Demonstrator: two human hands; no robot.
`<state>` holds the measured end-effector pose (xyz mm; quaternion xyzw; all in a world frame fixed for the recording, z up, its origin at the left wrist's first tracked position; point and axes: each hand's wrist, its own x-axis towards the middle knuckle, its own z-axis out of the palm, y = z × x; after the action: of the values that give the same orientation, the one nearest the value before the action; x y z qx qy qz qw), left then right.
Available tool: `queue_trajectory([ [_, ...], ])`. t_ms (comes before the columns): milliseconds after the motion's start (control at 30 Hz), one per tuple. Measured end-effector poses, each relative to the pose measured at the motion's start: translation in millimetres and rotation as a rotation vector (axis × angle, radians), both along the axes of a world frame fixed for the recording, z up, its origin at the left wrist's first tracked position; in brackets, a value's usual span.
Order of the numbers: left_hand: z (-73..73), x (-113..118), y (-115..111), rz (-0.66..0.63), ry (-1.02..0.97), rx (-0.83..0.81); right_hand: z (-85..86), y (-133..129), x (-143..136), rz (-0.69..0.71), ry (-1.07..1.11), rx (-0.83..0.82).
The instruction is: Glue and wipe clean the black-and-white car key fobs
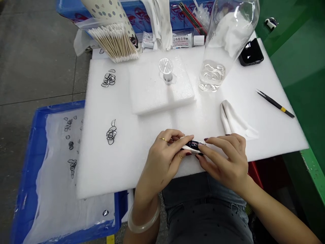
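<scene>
A small white and black object, shaped like a toy car, (193, 145) is held between both hands near the front edge of the white foam board (127, 162). My left hand (165, 157) has its thumb and fingers closed on the object's left end. On the right end, my right hand (227, 157) grips it with thumb and fingertips. The fingers cover both ends of the object. A folded white cloth (236, 122) lies just beyond my right hand.
Black tweezers (275, 103) lie at the right. Behind are a foam block (152, 98) with a syringe-like piece (167, 73), a clear container (212, 74), a black box (251, 52) and cotton swabs (115, 42). Small black-rimmed pieces (111, 134) lie left; a blue tray (30, 152) stands lower left.
</scene>
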<state>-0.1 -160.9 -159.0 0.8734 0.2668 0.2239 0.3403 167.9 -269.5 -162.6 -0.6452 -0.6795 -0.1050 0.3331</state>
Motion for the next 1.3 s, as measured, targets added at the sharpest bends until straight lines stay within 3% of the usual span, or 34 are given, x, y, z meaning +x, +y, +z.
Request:
queue_trajectory([
  [133, -0.6, -2, 0, -0.013, -0.005, -0.008, -2.5, -3, -2, 0.028, -0.077, 0.025],
  [200, -1.1, -3, 1, -0.020, -0.010, -0.016, -2.2, -6, 0, 0.108, -0.086, 0.015],
  [333, -1.3, -4, 0, -0.029, -0.016, -0.018, 2.0, -10, 11, 0.253, 0.055, 0.000],
  [533, -1.1, -4, 0, -0.002, -0.003, -0.035, 1.4, -11, 19, 0.137, 0.258, 0.005],
  [800, -2.0, -4, -1, -0.001, -0.015, -0.054, -7.2, -10, 8, 0.032, 0.276, -0.043],
  [1000, -1.7, -4, -1, -0.007, -0.013, -0.043, -8.8, -14, 5, 0.062, 0.302, -0.020],
  [1300, -3.0, -4, -1, -0.014, -0.009, -0.024, -12.5, -21, 2, 0.129, 0.076, -0.032],
])
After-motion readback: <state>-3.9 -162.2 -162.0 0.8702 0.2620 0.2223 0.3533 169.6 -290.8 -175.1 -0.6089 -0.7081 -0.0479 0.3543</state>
